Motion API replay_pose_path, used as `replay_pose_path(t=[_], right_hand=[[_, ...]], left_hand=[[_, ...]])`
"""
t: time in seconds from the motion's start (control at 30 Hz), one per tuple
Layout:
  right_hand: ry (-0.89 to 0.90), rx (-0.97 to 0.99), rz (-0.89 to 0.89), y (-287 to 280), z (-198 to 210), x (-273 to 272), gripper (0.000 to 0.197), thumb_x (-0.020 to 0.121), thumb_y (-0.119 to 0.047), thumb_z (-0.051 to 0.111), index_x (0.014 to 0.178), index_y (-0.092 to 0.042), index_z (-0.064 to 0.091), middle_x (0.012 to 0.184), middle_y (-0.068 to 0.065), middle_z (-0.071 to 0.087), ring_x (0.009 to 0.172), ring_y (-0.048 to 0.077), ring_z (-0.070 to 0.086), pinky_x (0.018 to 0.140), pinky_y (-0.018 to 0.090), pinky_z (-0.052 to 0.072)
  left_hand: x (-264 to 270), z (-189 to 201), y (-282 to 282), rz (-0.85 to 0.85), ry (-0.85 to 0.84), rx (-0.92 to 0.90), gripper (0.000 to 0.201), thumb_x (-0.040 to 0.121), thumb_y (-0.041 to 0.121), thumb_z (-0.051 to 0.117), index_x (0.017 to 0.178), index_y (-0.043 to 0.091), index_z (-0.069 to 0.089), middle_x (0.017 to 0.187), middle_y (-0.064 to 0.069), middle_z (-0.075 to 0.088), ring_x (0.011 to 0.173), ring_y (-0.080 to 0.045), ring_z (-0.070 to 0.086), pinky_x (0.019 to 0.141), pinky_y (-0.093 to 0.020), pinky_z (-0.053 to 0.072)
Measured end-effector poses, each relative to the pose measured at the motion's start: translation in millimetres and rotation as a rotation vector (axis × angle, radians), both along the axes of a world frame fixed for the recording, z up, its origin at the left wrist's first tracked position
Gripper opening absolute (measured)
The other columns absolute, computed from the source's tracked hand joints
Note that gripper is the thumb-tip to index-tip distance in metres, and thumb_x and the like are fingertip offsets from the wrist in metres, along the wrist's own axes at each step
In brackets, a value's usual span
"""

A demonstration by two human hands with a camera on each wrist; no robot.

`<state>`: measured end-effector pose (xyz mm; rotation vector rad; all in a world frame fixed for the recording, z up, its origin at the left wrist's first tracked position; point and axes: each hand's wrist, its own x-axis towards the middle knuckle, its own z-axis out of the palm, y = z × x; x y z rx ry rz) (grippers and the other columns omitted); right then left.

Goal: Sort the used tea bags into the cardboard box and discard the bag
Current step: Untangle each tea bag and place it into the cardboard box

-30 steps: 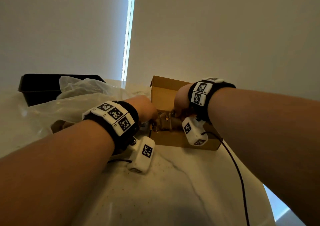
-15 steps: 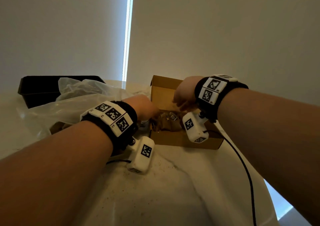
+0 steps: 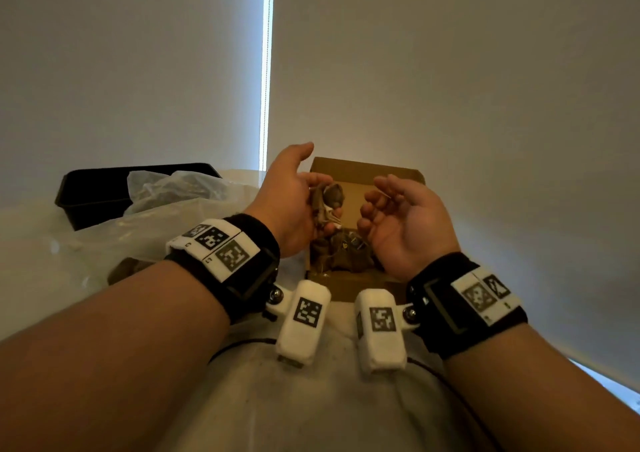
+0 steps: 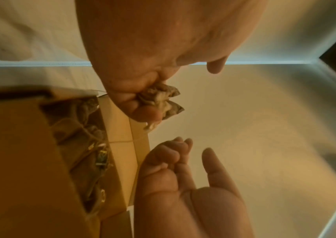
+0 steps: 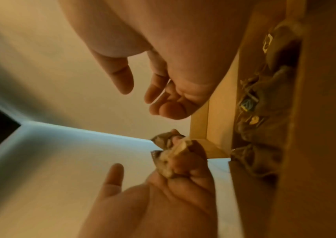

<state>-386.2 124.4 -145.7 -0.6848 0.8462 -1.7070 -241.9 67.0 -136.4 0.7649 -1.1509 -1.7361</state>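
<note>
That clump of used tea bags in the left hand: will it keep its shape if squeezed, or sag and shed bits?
The tea bags look crumpled and limp in the left hand, so probably floppy and light. A loose bit hangs below the fingers; it may dangle or snag.

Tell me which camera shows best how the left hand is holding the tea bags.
The left wrist view: the left hand has curled fingers clamped on the crumpled tea bags, seen close. The head view shows the tea bags against the palm, smaller. The right wrist view shows them blurred.

Tea bags [image 4: 159,101] in curled fingers [image 4: 142,111]
</note>
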Motion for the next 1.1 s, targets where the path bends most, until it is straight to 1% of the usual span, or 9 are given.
replay_pose_path(t=[0.2,0.3,0.4,0.53,0.63,0.73,0.83,0.97,1.1], right_hand=[[0.318,0.029,-0.122,-5,-13,-3,0.019,0.095,-0.013,0.061,0.113,-0.015,0.066,0.090,0.006,0.069,0.073,0.015,0.064,0.062,0.029,0.054],[0.466,0.046,-0.060,-7,-18,-3,0.027,0.088,-0.019,0.071,0.115,-0.021,0.067,0.101,0.008,0.074,0.084,0.023,0.069,0.069,0.034,0.056],[0.508,0.055,0.019,-5,-20,0,0.028,0.086,-0.020,0.074,0.114,-0.020,0.068,0.102,0.009,0.076,0.080,0.027,0.074,0.065,0.034,0.057],[0.496,0.067,-0.027,-5,-18,1,0.017,0.093,-0.018,0.067,0.110,-0.018,0.068,0.094,0.008,0.076,0.063,0.015,0.069,0.054,0.026,0.053],[0.474,0.091,-0.099,-8,-20,0,0.011,0.095,-0.020,0.063,0.105,-0.020,0.067,0.095,0.007,0.075,0.070,0.018,0.070,0.060,0.031,0.058],[0.391,0.077,-0.112,-8,-20,0,0.010,0.095,-0.017,0.060,0.104,-0.018,0.064,0.100,0.010,0.072,0.078,0.022,0.070,0.063,0.031,0.057],[0.288,0.067,-0.086,-8,-18,0,0.010,0.095,-0.009,0.055,0.104,-0.014,0.057,0.100,0.014,0.069,0.071,0.020,0.066,0.056,0.027,0.052],[0.137,0.042,-0.066,-9,-14,-1,0.017,0.095,0.001,0.051,0.105,-0.013,0.053,0.105,0.017,0.065,0.073,0.019,0.067,0.058,0.027,0.054],[0.079,0.000,-0.045,-9,-11,-3,0.024,0.095,0.004,0.047,0.114,-0.008,0.058,0.102,0.016,0.064,0.073,0.018,0.067,0.059,0.026,0.055]], left_hand=[[-16,-9,9,-0.022,0.018,-0.023,0.063,0.093,0.058,0.040,0.120,0.004,0.057,0.095,-0.016,0.057,0.074,-0.026,0.058,0.059,-0.031,0.046],[-20,-13,10,-0.033,0.008,-0.039,0.067,0.094,0.056,0.040,0.127,0.001,0.056,0.096,-0.017,0.055,0.075,-0.027,0.058,0.057,-0.030,0.048],[-20,-13,11,-0.037,-0.023,-0.092,0.061,0.095,0.054,0.039,0.119,0.001,0.059,0.100,-0.018,0.057,0.084,-0.031,0.058,0.068,-0.036,0.051],[-20,-13,8,-0.014,-0.118,-0.172,0.050,0.096,0.053,0.041,0.106,0.009,0.062,0.087,-0.013,0.062,0.073,-0.026,0.062,0.063,-0.032,0.051],[-19,-16,5,0.017,-0.138,-0.168,0.045,0.096,0.051,0.045,0.110,0.011,0.061,0.085,-0.009,0.064,0.069,-0.022,0.064,0.056,-0.030,0.052],[-21,-21,0,0.070,-0.188,-0.196,0.040,0.096,0.048,0.051,0.114,0.015,0.060,0.097,-0.013,0.067,0.082,-0.031,0.067,0.076,-0.042,0.055],[-23,-21,1,0.116,-0.224,-0.195,0.048,0.083,0.057,0.055,0.111,0.019,0.062,0.107,-0.014,0.067,0.094,-0.042,0.066,0.088,-0.049,0.055],[-23,-20,1,0.180,-0.230,-0.197,0.035,0.093,0.051,0.052,0.106,0.020,0.062,0.103,-0.008,0.060,0.082,-0.027,0.055,0.064,-0.035,0.048],[-22,-21,0,0.210,-0.275,-0.218,0.026,0.096,0.043,0.053,0.109,0.022,0.059,0.106,-0.005,0.061,0.081,-0.023,0.054,0.064,-0.034,0.046]])
